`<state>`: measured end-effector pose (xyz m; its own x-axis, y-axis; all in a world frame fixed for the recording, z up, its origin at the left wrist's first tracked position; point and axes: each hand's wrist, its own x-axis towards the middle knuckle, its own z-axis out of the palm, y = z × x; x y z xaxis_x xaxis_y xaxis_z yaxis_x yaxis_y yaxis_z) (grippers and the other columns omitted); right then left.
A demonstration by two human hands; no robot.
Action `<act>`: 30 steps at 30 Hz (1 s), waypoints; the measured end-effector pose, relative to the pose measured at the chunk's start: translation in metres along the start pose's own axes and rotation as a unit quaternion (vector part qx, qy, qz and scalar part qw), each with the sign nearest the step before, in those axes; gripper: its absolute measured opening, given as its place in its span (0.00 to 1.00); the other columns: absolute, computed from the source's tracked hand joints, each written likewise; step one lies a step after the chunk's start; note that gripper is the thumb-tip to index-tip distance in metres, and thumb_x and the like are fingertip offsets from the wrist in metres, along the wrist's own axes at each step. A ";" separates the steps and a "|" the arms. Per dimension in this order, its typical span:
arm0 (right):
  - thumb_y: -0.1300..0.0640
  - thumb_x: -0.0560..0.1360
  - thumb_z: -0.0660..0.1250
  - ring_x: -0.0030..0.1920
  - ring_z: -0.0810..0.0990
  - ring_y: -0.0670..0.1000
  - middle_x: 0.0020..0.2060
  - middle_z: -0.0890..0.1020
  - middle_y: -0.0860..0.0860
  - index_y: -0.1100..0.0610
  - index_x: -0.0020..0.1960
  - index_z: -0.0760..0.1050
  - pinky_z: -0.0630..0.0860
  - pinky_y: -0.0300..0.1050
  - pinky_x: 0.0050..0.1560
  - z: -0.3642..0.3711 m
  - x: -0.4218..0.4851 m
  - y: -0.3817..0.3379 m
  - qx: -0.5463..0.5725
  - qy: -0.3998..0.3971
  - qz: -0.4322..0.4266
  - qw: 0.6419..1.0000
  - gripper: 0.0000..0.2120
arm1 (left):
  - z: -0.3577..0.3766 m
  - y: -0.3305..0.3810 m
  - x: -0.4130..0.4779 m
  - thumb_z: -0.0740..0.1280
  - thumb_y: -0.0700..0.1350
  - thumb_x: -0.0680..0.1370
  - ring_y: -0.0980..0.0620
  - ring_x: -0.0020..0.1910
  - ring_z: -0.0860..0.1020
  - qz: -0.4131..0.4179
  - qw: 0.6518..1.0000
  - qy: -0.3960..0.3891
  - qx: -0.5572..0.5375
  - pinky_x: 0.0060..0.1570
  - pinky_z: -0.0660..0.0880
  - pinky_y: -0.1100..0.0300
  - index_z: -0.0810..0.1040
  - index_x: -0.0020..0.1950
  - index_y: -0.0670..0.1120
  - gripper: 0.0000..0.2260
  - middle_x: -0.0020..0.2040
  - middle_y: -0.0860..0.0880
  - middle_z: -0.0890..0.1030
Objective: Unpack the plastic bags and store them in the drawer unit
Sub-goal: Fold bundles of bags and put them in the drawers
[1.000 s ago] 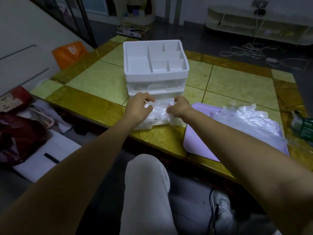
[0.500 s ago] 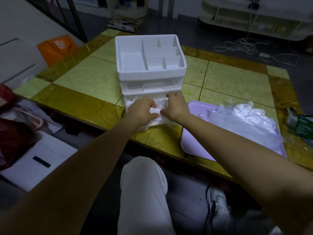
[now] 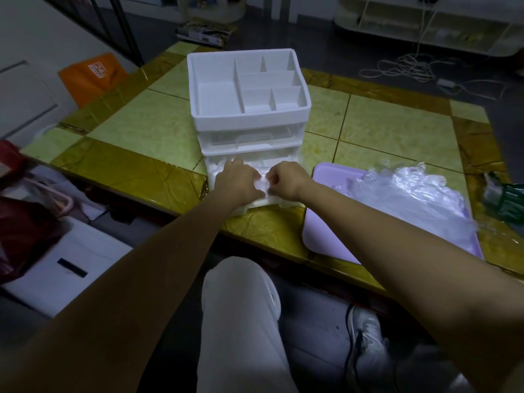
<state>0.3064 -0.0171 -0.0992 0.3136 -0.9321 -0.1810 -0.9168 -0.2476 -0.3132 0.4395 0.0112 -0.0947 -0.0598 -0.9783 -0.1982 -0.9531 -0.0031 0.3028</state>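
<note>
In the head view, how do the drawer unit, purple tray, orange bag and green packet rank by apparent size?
1. drawer unit and purple tray: about alike, tray partly covered.
2. orange bag.
3. green packet, cut off by the frame edge.

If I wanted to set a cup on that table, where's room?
Bare table lies left of the drawer unit, and right of it behind the purple tray. Crowded: the tray, heaped with plastic bags, and the open bottom drawer, where left hand and right hand handle bags.
</note>
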 end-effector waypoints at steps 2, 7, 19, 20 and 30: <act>0.59 0.73 0.67 0.53 0.79 0.56 0.51 0.82 0.56 0.60 0.53 0.81 0.75 0.47 0.54 -0.003 -0.006 0.005 0.046 0.014 -0.013 0.999 0.11 | -0.001 0.006 0.000 0.67 0.59 0.74 0.42 0.71 0.59 -0.020 1.000 -0.016 0.012 0.66 0.65 0.47 0.75 0.67 0.53 0.23 0.69 0.42 0.65; 0.64 0.74 0.63 0.48 0.79 0.51 0.51 0.83 0.54 0.58 0.55 0.81 0.75 0.45 0.55 -0.014 -0.037 0.027 0.210 0.171 -0.060 0.961 0.12 | 0.001 0.023 -0.014 0.65 0.48 0.74 0.40 0.61 0.69 -0.001 0.983 0.186 -0.003 0.57 0.69 0.48 0.77 0.60 0.45 0.15 0.59 0.40 0.72; 0.64 0.74 0.63 0.45 0.80 0.51 0.49 0.84 0.52 0.57 0.50 0.81 0.77 0.46 0.53 -0.007 -0.161 0.201 0.206 0.163 0.146 0.954 0.10 | 0.093 0.160 -0.023 0.68 0.44 0.72 0.46 0.54 0.74 0.349 0.934 0.031 -0.073 0.53 0.71 0.53 0.80 0.53 0.49 0.11 0.50 0.46 0.77; 0.64 0.73 0.64 0.48 0.80 0.53 0.50 0.83 0.53 0.58 0.51 0.81 0.76 0.47 0.54 -0.004 -0.169 0.212 0.194 0.138 0.161 0.958 0.10 | 0.101 0.168 -0.021 0.69 0.45 0.72 0.46 0.56 0.73 0.363 0.930 -0.003 -0.060 0.56 0.71 0.52 0.80 0.54 0.49 0.12 0.52 0.46 0.77; 0.44 0.69 0.72 0.69 0.63 0.57 0.68 0.68 0.54 0.51 0.69 0.68 0.63 0.52 0.69 0.027 -0.192 0.251 0.066 0.036 0.154 0.985 0.32 | 0.143 0.191 -0.002 0.70 0.62 0.67 0.46 0.69 0.67 0.360 0.924 -0.090 0.093 0.66 0.64 0.52 0.71 0.68 0.51 0.32 0.69 0.47 0.69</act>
<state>0.0228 0.1065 -0.1682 0.0034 -0.9752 -0.2213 -0.9244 0.0813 -0.3726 0.2153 0.0425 -0.1697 -0.7308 -0.6626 -0.1639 -0.6803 0.6874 0.2541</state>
